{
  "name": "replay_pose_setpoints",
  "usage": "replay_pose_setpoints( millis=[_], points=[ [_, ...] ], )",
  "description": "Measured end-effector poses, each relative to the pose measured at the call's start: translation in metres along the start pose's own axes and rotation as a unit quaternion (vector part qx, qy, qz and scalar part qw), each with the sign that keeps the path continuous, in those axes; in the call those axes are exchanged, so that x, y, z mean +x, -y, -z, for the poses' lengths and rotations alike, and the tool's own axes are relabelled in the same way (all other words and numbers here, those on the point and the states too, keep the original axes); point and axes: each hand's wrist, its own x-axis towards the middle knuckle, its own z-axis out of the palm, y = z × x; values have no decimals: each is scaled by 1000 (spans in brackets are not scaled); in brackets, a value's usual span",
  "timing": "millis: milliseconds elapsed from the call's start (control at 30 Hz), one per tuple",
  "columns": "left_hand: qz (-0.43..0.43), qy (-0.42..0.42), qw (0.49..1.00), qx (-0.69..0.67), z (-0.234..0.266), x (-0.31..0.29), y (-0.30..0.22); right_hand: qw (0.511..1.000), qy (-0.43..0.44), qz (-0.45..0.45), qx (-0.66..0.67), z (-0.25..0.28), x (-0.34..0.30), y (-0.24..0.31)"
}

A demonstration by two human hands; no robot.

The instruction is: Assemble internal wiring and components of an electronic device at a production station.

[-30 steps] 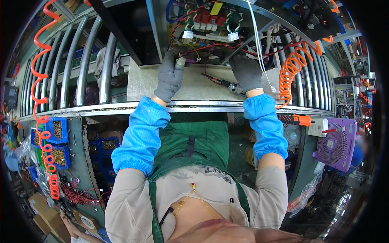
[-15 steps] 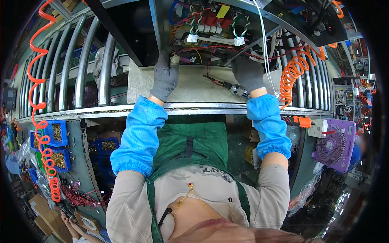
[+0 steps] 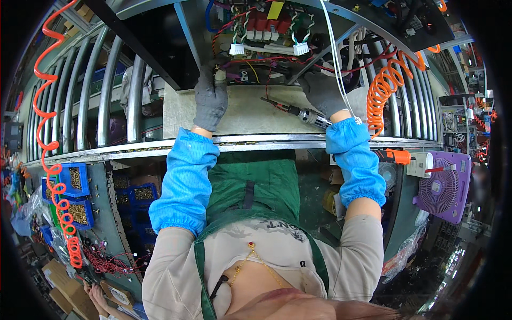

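Observation:
A metal equipment chassis stands at the far side of the work surface, with a circuit board, red parts, wires and white connectors inside. My left hand, in a grey glove, is closed around the near lower end of its left post, thumb upward on the inner side. My right hand, gloved alike, reaches against the near edge at the right. Its fingers are mostly hidden by the frame and wires. Beside my right wrist, a black-and-silver tool with a slim dark tip lies slanted over the metal plate.
Metal rollers flank the plate. Coiled orange hoses hang at both sides. Blue bins of screws stand at the left. An orange-and-black driver and a purple fan are at the right. White cables hang before the chassis.
The chassis has shifted left and slightly away relative to the plate. Both hands have moved a little left along with it. The view has also shifted slightly.

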Motion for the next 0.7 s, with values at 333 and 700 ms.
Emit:
replay_pose_setpoints(
  millis=[333,700],
  points=[
    [-38,-35,999,-7,-4,2,4,982,20,-185,-17,9,3,34],
    [-25,-26,999,-12,-2,0,7,980,50,-83,176,5,1,-4]
  ],
)
